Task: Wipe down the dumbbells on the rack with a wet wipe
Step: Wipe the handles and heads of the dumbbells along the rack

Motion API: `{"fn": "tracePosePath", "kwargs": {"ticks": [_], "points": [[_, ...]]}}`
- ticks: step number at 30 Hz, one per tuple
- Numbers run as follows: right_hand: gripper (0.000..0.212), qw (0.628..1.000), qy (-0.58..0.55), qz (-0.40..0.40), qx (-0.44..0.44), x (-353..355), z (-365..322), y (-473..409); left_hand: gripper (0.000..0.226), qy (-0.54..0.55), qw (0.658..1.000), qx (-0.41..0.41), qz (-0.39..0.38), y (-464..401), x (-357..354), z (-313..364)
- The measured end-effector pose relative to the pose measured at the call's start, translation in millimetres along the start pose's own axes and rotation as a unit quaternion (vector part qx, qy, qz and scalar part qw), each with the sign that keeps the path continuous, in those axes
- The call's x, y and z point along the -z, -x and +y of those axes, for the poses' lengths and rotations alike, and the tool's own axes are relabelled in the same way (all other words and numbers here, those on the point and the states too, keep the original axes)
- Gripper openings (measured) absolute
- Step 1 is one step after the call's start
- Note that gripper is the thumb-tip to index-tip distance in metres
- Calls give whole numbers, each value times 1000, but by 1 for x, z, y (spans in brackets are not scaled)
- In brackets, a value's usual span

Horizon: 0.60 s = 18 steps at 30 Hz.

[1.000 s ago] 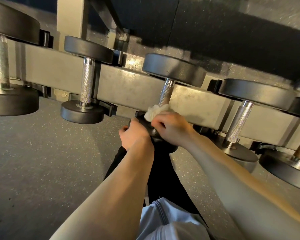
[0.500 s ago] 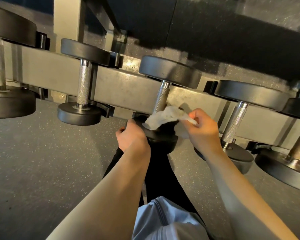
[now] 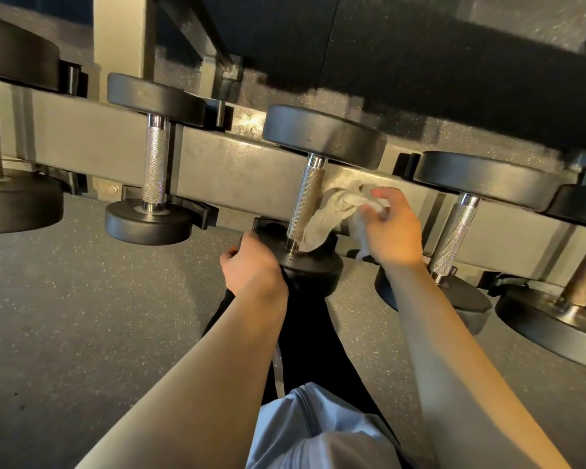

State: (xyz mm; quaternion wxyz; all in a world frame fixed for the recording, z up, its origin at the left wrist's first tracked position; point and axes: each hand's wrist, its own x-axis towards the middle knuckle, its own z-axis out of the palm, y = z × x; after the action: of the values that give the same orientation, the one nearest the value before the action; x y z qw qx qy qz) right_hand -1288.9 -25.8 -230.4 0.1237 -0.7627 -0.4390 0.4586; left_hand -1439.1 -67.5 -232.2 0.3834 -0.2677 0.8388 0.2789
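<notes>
Speckled grey rubber floor [image 3: 65,333] fills the lower part of the view, and across it runs a long grey metal rack [image 3: 234,170] carrying a row of black-headed dumbbells with knurled steel handles.

The left hand [image 3: 251,265] curls its fingers over the near head of the middle dumbbell [image 3: 322,140], gripping that head at its left edge. The dumbbell's handle [image 3: 305,201] rises just beyond and to the right of this hand toward the far head, which rests on the rack's back rail.

The right hand [image 3: 391,228] is raised just to the right of that handle, its fingers bent and pinching one end of a crumpled white wet wipe [image 3: 332,211]. The wipe stretches from these fingers leftward and down, lying against the right side of the handle, and its lower end touches the top face of the near head, between the two hands.

To the left of the left hand sits a smaller dumbbell [image 3: 156,99], and well beyond it a larger one [image 3: 11,52] at the frame edge. To the right of the right hand another dumbbell [image 3: 487,177] lies close by, its near head partly hidden behind the right forearm, and a further one [image 3: 555,319] lies beyond it.

Below the hands, dark trousers [image 3: 305,333] and a pale blue garment [image 3: 312,431] show between the forearms.
</notes>
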Motion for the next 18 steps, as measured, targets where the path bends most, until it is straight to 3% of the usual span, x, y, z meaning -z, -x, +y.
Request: {"fn": "tracePosePath", "kwargs": {"ticks": [1, 5, 7, 10, 13, 15, 18], "points": [[14, 999, -16, 34, -13, 3, 0, -1, 19, 0, 1000, -1, 1, -1, 0, 0], [42, 987, -21, 144, -70, 29, 13, -6, 25, -3, 1000, -5, 8, 0, -1, 1], [45, 987, 17, 145, -71, 39, 19, -2, 35, 0, 1000, -9, 9, 1, -1, 0], [26, 997, 50, 47, -42, 28, 17, 3, 39, 3, 1000, -5, 7, 3, 1, 0], [17, 994, -85, -49, -52, -7, -3, 1, 36, 3, 1000, -2, 4, 3, 1, 1], [38, 971, -198, -110, -82, -29, -20, -3, 34, 5, 1000, -4, 1, 3, 0, 1], [75, 879, -404, -211, -137, -45, -23, -7, 35, -2, 1000, 1, 1, 0, 0, 0]]}}
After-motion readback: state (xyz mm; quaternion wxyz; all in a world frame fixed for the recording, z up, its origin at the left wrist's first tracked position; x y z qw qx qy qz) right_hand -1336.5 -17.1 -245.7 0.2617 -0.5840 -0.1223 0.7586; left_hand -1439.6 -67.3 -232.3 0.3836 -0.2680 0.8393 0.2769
